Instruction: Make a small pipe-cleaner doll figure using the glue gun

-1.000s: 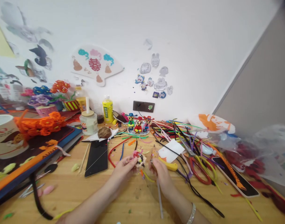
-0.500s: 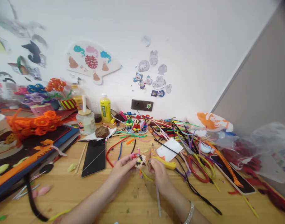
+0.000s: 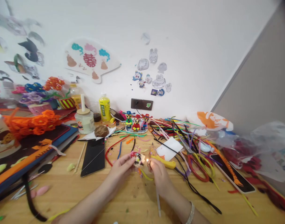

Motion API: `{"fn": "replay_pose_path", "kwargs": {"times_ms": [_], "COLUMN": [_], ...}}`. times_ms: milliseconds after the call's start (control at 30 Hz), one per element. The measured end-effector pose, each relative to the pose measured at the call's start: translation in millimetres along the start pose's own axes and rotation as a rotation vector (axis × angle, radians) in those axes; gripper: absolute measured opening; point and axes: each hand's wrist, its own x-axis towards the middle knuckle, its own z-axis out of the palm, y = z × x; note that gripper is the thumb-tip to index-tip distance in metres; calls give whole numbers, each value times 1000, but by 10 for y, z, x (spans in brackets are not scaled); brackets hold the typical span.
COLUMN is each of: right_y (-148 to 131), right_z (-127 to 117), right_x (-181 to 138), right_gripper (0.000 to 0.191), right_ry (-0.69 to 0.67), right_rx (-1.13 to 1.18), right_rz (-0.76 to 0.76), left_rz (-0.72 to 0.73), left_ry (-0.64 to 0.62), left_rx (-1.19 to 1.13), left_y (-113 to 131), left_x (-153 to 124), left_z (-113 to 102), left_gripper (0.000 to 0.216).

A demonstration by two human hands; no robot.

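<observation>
1. Near the middle of the bench (image 3: 130, 208), in the head view, the left hand (image 3: 123, 164) pinches a small figure (image 3: 138, 159) with bent fingers and thumb. The figure is red, white and black.
2. Just beside it, the right hand (image 3: 158, 172) is curled around a small lighter (image 3: 148, 165), mostly hidden. A bright flame (image 3: 147, 160) shows close to the figure; I cannot tell if they touch.
3. A pale stick (image 3: 158, 203) points down below the right hand; I cannot tell if it is held.
4. Close by on the right are a yellow handle (image 3: 168, 163), a white card (image 3: 170, 148), red-handled scissors (image 3: 198, 170) and tangled cords (image 3: 172, 127). These crowd that side.
5. On the left lies a flat black phone (image 3: 93, 158). Behind it, a brown lump (image 3: 101, 131) sits on white paper.
6. Three little dolls (image 3: 136, 123) stand on a dish ahead.
7. The bench's back edge meets a white wall (image 3: 191, 68). A blue book (image 3: 51, 146) slants along the left side.
8. Wood with small specks shows between the arms.
</observation>
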Motion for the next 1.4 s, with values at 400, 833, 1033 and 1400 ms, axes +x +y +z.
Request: {"fn": "replay_pose_path", "kwargs": {"times_ms": [400, 833, 1033, 1400], "right_y": [-14, -57, 3, 78], "right_z": [11, 2, 22, 31], "right_x": [-13, -11, -14, -47], "right_gripper": [26, 27, 27, 26], "right_ry": [-24, 8, 17, 68], "right_rx": [-63, -19, -53, -124], "right_rz": [-9, -39, -41, -20], "left_rz": [-11, -11, -47, -22], "left_ry": [-24, -25, -74, -64], "left_rx": [-9, -6, -15, 66], "left_y": [11, -43, -35, -65], "left_x": [-6, 40, 31, 55], "left_z": [4, -66, -42, -71], "left_gripper": [22, 23, 24, 27]}}
